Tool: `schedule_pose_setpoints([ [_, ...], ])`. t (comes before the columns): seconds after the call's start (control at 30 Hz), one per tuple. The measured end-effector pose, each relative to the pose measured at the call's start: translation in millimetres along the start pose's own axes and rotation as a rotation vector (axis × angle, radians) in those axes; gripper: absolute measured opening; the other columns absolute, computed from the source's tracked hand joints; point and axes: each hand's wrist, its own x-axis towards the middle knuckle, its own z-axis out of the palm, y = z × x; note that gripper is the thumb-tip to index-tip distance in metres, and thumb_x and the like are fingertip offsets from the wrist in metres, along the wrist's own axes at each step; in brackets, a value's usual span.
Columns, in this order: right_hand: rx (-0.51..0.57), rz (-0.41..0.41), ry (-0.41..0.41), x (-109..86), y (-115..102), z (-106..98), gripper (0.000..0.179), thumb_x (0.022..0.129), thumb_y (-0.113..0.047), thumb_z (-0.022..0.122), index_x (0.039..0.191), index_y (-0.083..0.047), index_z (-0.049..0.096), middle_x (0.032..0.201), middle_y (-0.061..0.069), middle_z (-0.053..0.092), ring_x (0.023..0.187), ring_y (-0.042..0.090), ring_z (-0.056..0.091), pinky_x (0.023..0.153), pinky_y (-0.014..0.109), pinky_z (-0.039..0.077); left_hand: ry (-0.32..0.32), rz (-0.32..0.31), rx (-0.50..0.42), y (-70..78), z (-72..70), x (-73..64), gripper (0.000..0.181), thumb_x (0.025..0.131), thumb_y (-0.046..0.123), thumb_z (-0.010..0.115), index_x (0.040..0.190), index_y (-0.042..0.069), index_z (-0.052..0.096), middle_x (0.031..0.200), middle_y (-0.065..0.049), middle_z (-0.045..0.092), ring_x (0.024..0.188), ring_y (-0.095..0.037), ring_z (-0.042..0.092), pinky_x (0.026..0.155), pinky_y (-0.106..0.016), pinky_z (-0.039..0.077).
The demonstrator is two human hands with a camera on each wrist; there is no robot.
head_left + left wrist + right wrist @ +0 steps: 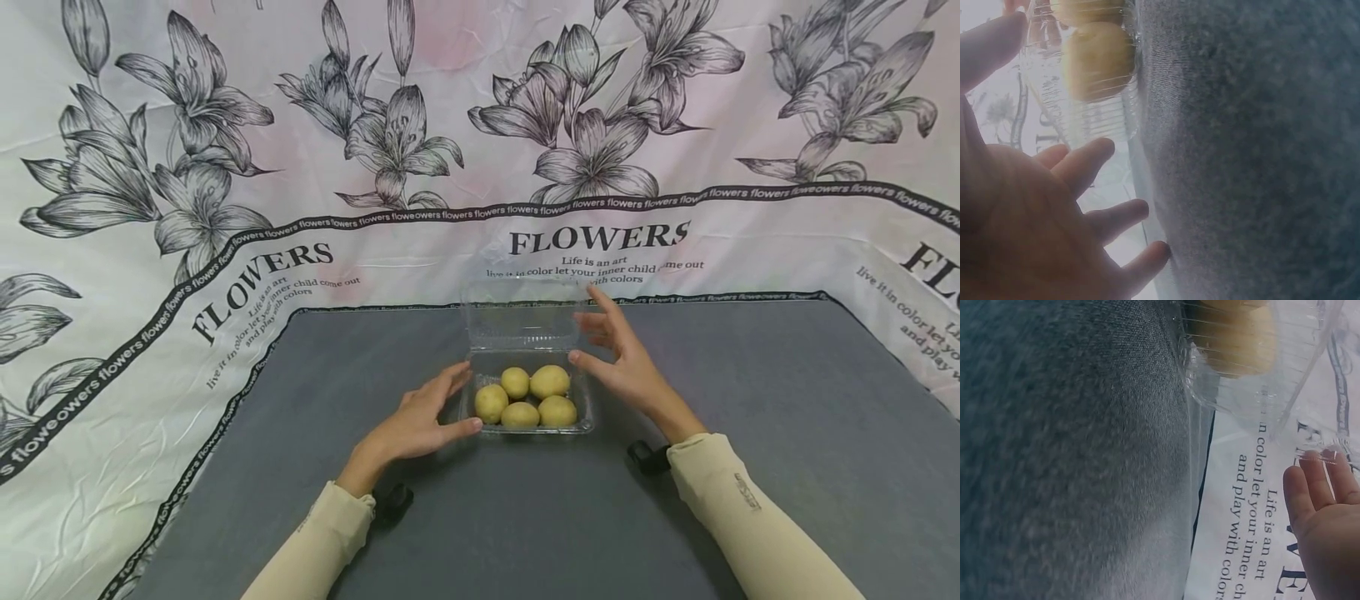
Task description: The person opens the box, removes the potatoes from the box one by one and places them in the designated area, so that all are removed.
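Note:
In the middle of the head view stands a clear plastic clamshell box (585, 423), its hinged lid (517, 312) raised at the back. Several rounded yellow things that look like small potatoes (550, 381) lie in the base. My left hand (420, 417) is at the box's left side, fingers spread and thumb near the front corner. At the right, my right hand (630, 362) has its fingers extended beside the lid's edge and its thumb by the base's rim. In the right wrist view its fingertips (1313, 456) meet the clear lid; whether they press it I cannot tell.
A grey cloth-like surface (337, 367) lies under the box. Behind it hangs a white sheet (420, 258) printed with flowers and lettering, close to the raised lid. Each wrist carries a small black device (648, 457).

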Motion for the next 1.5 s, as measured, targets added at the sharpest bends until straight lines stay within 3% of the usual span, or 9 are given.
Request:
schedule_pose_setpoints([
  [0.2,0.044,0.014,0.001,6.5,4.3,1.2,0.093,0.097,-0.004,0.066,0.166,-0.028,0.008,0.153,0.028,0.043,0.141,0.046,0.041,0.118,0.064,0.028,0.002,-0.003,0.005,2.6,-0.2,0.2,0.093,0.094,0.054,0.066,0.165,0.022,0.015,0.167,0.004,0.032,0.158,-0.028,0.02,0.118,-0.065,0.015],
  [0.77,0.088,0.097,-0.02,22.5,15.8,3.7,0.094,0.098,-0.009,0.067,0.165,-0.029,0.004,0.156,0.026,0.039,0.141,0.046,0.043,0.114,0.063,0.034,0.025,0.012,0.019,0.0,0.9,0.0,0.094,0.094,0.052,0.068,0.165,0.021,0.015,0.168,0.004,0.03,0.158,-0.028,0.021,0.117,-0.063,0.017],
  [1.33,0.005,0.289,-0.117,28.0,29.8,4.2,0.088,0.098,-0.02,0.069,0.164,-0.008,0.013,0.159,0.028,0.036,0.141,0.047,0.042,0.113,0.062,0.037,0.015,0.019,0.02,-2.0,2.2,0.5,0.094,0.095,0.054,0.066,0.166,0.022,0.012,0.168,0.004,0.028,0.158,-0.027,0.018,0.117,-0.064,0.015],
  [1.5,-0.034,0.322,-0.154,26.0,32.4,4.4,0.085,0.1,-0.024,0.067,0.163,-0.005,0.014,0.159,0.028,0.036,0.142,0.047,0.042,0.114,0.061,0.037,0.005,0.009,0.02,-1.8,2.0,0.3,0.094,0.095,0.054,0.065,0.166,0.024,0.011,0.165,-0.001,0.037,0.157,-0.029,0.022,0.117,-0.063,0.014],
])
